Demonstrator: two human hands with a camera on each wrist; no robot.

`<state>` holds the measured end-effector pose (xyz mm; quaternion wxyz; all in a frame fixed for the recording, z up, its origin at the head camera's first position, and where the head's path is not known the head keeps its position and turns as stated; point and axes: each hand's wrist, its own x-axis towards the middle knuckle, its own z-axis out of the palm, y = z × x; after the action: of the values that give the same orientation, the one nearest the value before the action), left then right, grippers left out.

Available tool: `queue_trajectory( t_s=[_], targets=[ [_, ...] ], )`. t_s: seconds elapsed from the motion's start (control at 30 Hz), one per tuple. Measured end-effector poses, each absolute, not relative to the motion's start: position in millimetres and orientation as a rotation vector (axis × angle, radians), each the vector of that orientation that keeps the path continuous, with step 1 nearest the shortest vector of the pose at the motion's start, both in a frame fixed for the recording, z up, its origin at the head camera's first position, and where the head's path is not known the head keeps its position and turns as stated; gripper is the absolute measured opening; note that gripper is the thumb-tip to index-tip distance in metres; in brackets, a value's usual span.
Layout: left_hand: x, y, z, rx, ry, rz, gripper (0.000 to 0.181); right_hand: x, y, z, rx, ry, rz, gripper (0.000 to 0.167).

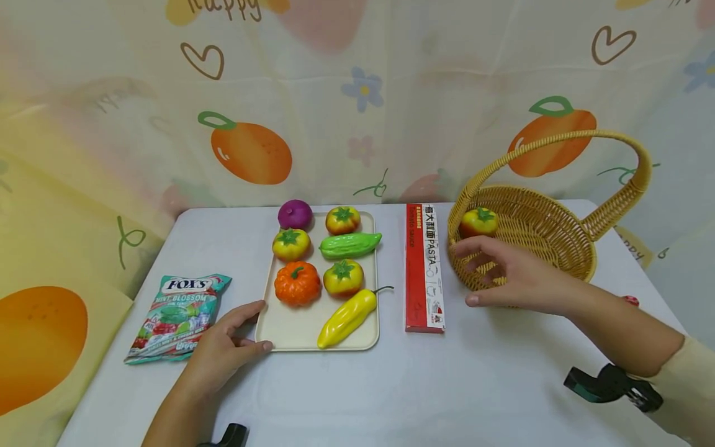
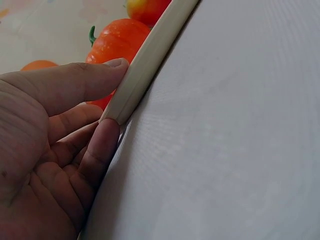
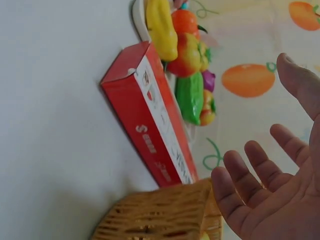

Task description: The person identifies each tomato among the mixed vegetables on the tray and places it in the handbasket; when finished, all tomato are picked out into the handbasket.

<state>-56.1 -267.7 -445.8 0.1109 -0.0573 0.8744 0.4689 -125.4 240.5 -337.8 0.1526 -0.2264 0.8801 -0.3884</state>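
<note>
At its front-left corner, a cream tray (image 1: pixel 290 340) is gripped by my left hand (image 1: pixel 226 344), thumb and fingers on its rim (image 2: pixel 145 60). On it lie a purple onion (image 1: pixel 295 215), an orange pumpkin (image 1: pixel 298 284), a green ridged gourd (image 1: pixel 349 246), a yellow pepper (image 1: pixel 349 318) and three yellow-red tomatoes (image 1: pixel 343 278). My right hand (image 1: pixel 516 276) hovers over the near-left rim of a wicker basket (image 1: pixel 550 230), fingers spread and holding nothing. Inside that basket, against its left wall, sits another yellow-red tomato (image 1: pixel 478 222).
Between tray and basket lies a red-and-white pasta box (image 1: pixel 424 267). A teal candy bag (image 1: pixel 179 316) rests left of the tray, close to my left hand. The basket's tall handle (image 1: pixel 614 211) arches over its right side. A printed cloth (image 1: pixel 419 112) hangs behind the table.
</note>
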Motion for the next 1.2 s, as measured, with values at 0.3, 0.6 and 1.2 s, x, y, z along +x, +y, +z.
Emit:
queue_trajectory(
  t_s=[0.3, 0.6, 1.2],
  targets=[
    [-57, -269, -445, -0.155, 2.579, 1.36, 0.083, -132, 219, -339, -0.704, 2.485, -1.102, 0.073],
    [-56, -270, -445, -0.143, 2.566, 1.392, 0.082, -144, 192, -348, -0.616, 2.399, -1.166, 0.076],
    [-57, -266, -443, -0.153, 2.587, 1.339, 0.082, -173, 144, -368, -0.681, 2.322, -1.181, 0.075]
  ],
)
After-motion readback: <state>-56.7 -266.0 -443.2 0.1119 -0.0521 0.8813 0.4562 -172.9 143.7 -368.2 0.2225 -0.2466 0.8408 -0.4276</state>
